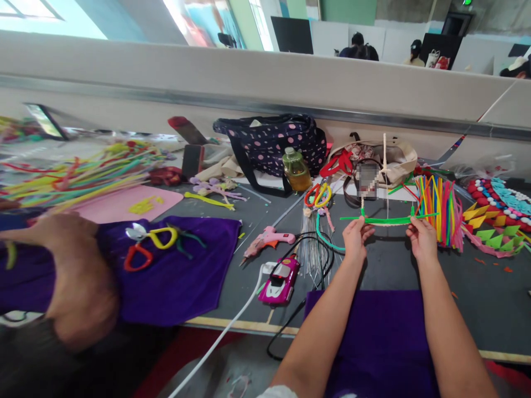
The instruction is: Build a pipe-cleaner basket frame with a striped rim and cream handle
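Note:
My left hand (pixel 357 236) and my right hand (pixel 422 237) are raised over the dark table, fingers pinched at the two ends of a green pipe cleaner (pixel 388 220). It runs level between them, along the lower bar of a thin pale frame (pixel 385 155) that narrows to a point at the top. Short green wraps show at both lower corners of the frame. Just past my right hand stands a bundle of coloured pipe cleaners (pixel 440 213). Below my forearms lies a purple cloth (pixel 379 337).
A pink glue gun (pixel 269 240), a toy-car-shaped power strip (pixel 280 282) and cables lie to the left. Behind stand a bottle (pixel 296 171) and a dotted bag (pixel 274 143). A co-worker's arm (pixel 83 276) is beside scissors (pixel 151 240). Beaded decorations (pixel 504 204) lie right.

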A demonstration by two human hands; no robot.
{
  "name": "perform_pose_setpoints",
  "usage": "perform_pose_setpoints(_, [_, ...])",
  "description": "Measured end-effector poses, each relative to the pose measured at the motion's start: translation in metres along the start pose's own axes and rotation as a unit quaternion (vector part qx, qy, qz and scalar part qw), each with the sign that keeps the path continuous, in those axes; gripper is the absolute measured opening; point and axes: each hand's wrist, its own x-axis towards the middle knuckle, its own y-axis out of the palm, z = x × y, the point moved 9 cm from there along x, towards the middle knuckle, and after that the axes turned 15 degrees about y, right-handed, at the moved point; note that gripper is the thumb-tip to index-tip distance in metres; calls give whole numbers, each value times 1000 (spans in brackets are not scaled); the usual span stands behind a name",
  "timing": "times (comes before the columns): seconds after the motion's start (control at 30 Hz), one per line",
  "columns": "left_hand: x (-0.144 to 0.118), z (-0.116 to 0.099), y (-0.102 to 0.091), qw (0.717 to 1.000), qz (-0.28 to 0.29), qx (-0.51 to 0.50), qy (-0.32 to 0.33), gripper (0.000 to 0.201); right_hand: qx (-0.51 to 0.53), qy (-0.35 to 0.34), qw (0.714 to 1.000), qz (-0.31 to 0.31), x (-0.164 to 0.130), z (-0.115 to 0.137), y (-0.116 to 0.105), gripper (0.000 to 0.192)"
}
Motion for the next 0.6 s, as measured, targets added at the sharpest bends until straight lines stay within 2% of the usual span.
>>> perform_pose_setpoints(0.2, [-1, -4, 0, 1000, -4, 21, 11, 22, 5, 15, 1000, -16, 1, -4, -5, 25])
perform_pose_setpoints(0.43, [-2, -9, 1, 999, -25, -11, 31, 17, 22, -6, 999, -27, -4, 0, -2, 22])
perform_pose_setpoints(0.6, [-2, -11, 2, 999, -12, -2, 35, 23, 36, 1, 999, -25, -7, 1, 0, 22])
